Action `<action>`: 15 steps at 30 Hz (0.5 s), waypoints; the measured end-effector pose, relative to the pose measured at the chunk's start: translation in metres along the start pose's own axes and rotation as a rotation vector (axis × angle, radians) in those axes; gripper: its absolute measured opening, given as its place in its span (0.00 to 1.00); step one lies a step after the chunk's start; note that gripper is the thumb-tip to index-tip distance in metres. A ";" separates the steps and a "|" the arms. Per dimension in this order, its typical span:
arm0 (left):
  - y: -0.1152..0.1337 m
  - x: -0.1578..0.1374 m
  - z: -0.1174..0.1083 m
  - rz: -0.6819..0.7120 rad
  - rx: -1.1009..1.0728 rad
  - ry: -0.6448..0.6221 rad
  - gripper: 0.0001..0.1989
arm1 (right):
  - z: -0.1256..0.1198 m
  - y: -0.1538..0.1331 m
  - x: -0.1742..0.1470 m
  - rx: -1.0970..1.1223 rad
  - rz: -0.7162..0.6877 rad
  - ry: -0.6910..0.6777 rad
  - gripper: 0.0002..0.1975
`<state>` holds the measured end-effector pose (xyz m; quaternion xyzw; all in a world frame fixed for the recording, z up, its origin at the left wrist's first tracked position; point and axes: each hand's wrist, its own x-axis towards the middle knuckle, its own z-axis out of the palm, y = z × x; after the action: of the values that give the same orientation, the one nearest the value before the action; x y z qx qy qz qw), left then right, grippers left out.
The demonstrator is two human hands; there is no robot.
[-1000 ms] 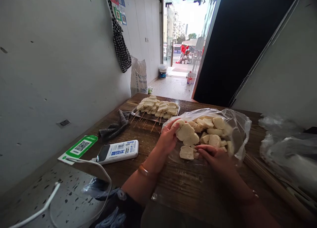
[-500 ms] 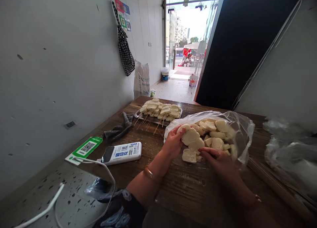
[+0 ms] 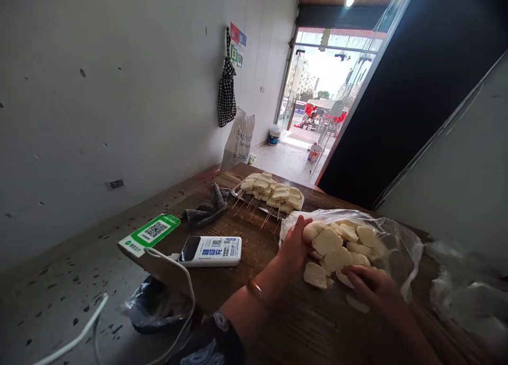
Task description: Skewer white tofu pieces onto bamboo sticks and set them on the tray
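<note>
Pale bun slices point(image 3: 337, 248) heap in a clear bag point(image 3: 405, 243), left hand point(image 3: 293, 246) cupping one, right hand point(image 3: 371, 285) spread flat

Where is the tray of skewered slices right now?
In the head view, the tray of skewered slices sits at the table's far end, left of centre, between the grey cloth and the plastic bag of slices.

Pale cream flat dough slices point(image 3: 337, 248) in clear plastic bag point(image 3: 400, 238); dark brown wooden tabletop point(image 3: 278, 312); black-and-white checked cloth point(image 3: 227, 92); green-bordered QR card point(image 3: 153, 231).
</note>
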<state>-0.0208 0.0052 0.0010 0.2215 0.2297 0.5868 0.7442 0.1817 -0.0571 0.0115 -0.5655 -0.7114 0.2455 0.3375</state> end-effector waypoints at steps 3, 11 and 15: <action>-0.003 0.003 -0.002 -0.070 -0.056 0.002 0.25 | -0.015 -0.019 0.008 -0.009 0.083 0.107 0.16; -0.029 0.008 -0.012 -0.196 0.155 -0.083 0.12 | 0.035 -0.104 0.098 0.345 0.137 0.051 0.20; -0.042 0.016 -0.016 -0.197 0.203 -0.119 0.10 | 0.085 -0.115 0.157 0.486 0.203 0.042 0.18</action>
<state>0.0050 0.0129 -0.0383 0.3063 0.2637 0.4705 0.7844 0.0227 0.0702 0.0722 -0.5412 -0.5640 0.4300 0.4518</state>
